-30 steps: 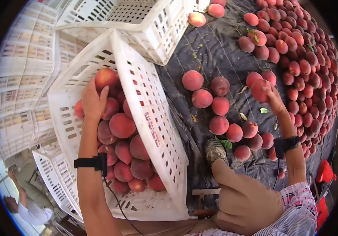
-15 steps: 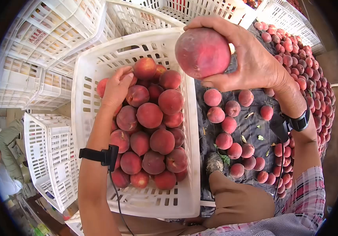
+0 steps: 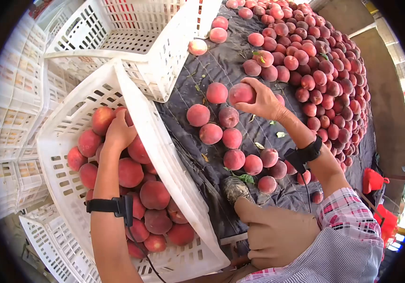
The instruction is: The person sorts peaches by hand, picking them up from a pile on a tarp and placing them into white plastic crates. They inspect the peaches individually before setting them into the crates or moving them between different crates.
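Observation:
My right hand (image 3: 264, 100) is closed around a peach (image 3: 241, 94), low over the black ground cloth among other loose peaches. Just left of it lies another peach (image 3: 217, 93), and one more (image 3: 229, 117) is right below. My left hand (image 3: 119, 133) reaches into the white plastic crate (image 3: 162, 141), its fingers curled among the peaches at the far end; they seem to grip one there, mostly hidden behind them. A red-yellow peach (image 3: 103, 120) sits against that hand's left side. More peaches (image 3: 155, 195) fill the crate toward me.
A large heap of peaches (image 3: 325, 80) covers the cloth (image 3: 183, 118) at the right. Another white crate (image 3: 131, 40) stands beyond mine, and stacked crates (image 3: 16, 108) line the left. My shoe (image 3: 237, 189) is beside the loose peaches. Red containers (image 3: 374, 180) are at the far right.
The view has swung to the right. My right hand has gone from high beside the crate, peach in hand, down to the cloth, still holding a peach. My left hand stays in the crate.

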The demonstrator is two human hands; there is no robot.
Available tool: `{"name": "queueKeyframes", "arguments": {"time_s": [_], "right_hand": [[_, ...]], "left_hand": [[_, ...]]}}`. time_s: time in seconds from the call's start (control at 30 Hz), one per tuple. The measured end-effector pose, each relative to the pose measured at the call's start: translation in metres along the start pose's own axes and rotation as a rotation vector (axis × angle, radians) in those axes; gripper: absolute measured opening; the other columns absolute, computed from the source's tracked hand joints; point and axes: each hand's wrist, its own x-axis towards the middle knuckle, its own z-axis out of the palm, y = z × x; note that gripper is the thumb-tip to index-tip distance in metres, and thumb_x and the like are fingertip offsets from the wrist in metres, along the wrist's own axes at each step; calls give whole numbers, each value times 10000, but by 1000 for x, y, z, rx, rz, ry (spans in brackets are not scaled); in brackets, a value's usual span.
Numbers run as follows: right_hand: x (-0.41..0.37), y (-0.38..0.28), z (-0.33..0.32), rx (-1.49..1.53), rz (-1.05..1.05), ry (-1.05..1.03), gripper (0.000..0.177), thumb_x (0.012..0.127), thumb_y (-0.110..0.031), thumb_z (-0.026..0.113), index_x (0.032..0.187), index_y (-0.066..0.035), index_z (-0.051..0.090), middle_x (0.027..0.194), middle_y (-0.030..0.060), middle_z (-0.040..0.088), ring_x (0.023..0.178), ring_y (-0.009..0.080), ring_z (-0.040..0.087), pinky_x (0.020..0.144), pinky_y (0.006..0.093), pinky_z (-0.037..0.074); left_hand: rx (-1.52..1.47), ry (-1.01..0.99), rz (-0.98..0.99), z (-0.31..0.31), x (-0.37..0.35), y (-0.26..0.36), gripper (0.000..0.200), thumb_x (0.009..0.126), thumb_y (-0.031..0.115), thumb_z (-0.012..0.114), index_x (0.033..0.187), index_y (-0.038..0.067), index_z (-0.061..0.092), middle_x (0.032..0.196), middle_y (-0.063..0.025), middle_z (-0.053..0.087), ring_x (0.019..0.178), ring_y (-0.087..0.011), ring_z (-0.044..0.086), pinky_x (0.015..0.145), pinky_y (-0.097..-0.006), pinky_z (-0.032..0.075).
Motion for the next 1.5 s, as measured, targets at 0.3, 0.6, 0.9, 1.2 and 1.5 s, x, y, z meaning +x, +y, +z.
{"name": "queueKeyframes", "arguments": {"time_s": [0.3, 0.6, 0.9, 1.2, 1.5], "right_hand": [[-82, 151, 63, -360, 255, 73, 794, 590, -373, 776, 1230, -23, 459, 1125, 182, 514, 1013, 371, 535, 837, 433, 489], [-105, 146, 48, -161, 173, 201, 520, 759, -274, 664, 1173, 0, 507, 1193, 199, 509, 1104, 380, 497, 937, 445, 432], [21, 82, 82, -33, 37, 77, 626, 764, -347, 688, 1245, -20, 458, 1189, 204, 512, 1119, 374, 515, 933, 440, 447], [58, 73, 138, 140, 230, 65, 829, 662, -349, 764, 1328, -44, 375, 1225, 203, 491, 1087, 370, 544, 930, 409, 464], [17, 15, 71, 1872, 203, -452, 691, 838, -573, 571, 1291, -65, 448, 1190, 116, 566, 1053, 225, 575, 775, 344, 508]], "left_hand": [[-610, 29, -170, -3, -44, 4, 429, 882, 262, 559, 1196, -27, 520, 1129, -234, 607, 957, -313, 633, 844, -365, 501], [-816, 128, -317, -3, -64, 5, 418, 893, 236, 548, 1217, -25, 509, 1146, -218, 602, 969, -291, 627, 849, -358, 501], [-937, 100, -352, 3, -59, 17, 408, 904, 210, 537, 1238, -22, 498, 1162, -201, 597, 980, -270, 621, 855, -351, 500], [-966, 135, -368, 2, -51, 28, 401, 915, 184, 527, 1258, -20, 486, 1179, -185, 591, 992, -248, 615, 861, -345, 499], [-798, 501, -106, -44, -77, 98, 392, 942, 113, 506, 1310, -9, 452, 1127, -113, 589, 918, -136, 579, 817, -290, 501]]}}
